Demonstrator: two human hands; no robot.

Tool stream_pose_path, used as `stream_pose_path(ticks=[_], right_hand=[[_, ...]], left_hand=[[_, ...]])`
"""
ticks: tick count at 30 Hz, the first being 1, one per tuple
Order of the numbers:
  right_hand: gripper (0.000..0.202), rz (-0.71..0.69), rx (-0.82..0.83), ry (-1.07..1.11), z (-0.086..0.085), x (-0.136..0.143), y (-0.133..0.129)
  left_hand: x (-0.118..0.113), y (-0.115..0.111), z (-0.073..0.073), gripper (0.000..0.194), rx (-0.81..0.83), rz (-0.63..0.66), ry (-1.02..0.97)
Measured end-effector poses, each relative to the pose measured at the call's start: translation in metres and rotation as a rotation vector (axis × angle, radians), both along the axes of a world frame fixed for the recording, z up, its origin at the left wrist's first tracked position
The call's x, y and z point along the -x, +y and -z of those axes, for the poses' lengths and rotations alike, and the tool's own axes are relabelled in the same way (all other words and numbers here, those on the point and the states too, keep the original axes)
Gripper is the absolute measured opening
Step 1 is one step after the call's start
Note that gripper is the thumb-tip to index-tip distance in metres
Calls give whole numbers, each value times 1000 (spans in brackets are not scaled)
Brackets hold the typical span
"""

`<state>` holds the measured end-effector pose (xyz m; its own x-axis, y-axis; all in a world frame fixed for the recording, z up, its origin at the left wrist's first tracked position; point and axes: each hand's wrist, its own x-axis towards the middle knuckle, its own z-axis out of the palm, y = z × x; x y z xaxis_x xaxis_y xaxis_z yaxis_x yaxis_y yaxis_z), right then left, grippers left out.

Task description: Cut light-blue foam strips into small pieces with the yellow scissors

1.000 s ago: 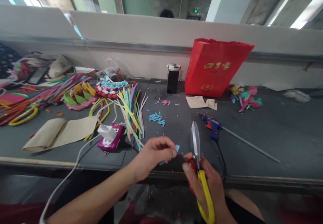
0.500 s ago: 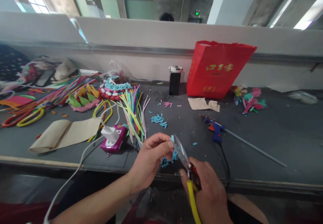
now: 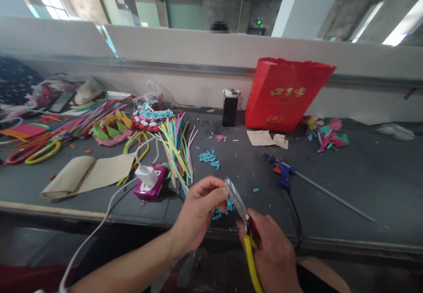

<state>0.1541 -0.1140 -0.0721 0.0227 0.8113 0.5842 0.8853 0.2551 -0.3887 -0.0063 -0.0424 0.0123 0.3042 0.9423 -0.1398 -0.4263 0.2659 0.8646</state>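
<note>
Your left hand [image 3: 202,207]: grip pinches small blue piece [image 3: 228,181] between thumb and fingertips, up at scissor blades. Piece mostly hidden; likely feather-light, soft, easily bent or dropped. Best hold: far end, skin clear of blades.

Your right hand [image 3: 274,249]: grip wrapped round handles of scissors [image 3: 246,219], tips angled away and leftward. Scissors likely stiff, heavier, sharp; take by handles only.

Below left fingers, near edge of bench [image 3: 330,222]: loose blue cuttings [image 3: 228,206]. Farther out: second blue pile [image 3: 209,158], likely scatters at touch.

Craft wkshp, bench [image 3: 357,174], glue gun [image 3: 283,171], blue pcs [image 3: 207,157]
</note>
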Motion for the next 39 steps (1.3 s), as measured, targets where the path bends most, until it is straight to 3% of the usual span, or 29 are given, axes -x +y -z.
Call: stream_pose_path(ticks=[19,27,32,39], right_hand=[[28,-60,16,-20,12,-2,-2],[26,5,36,207,-12,5,3],[32,22,178,458,-26,7,1],[33,-34,313,713,-28,3,-5]], left_hand=[[-1,-1,2,13,35,-8,-30],[0,4,3,13,18,4,-7],[-1,7,12,7,41,165,82],[-1,7,22,4,145,482,177]])
